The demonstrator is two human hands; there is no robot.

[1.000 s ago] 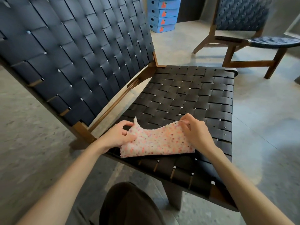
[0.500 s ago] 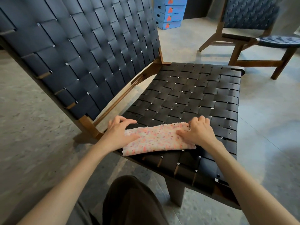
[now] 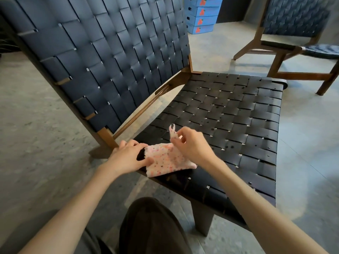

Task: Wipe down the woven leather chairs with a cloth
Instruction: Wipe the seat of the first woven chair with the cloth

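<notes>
On near corner of woven seat, cloth lying long-axis across, between hands: right hand grip pinched on its raised far corner, left hand apparently pinching its left edge.

second chair cropped, blue boxes cut off

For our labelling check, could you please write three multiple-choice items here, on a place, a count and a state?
1. Where is the cloth? A on the seat's near edge; B on a table; C in a bucket.
2. How many woven chairs show? A one; B two; C four.
3. What does the right hand do? A pinches a lifted cloth corner; B lies flat; C hangs empty.
1A: it lies there; 2B: a second chair stands behind; 3A: the corner is held up.
</notes>
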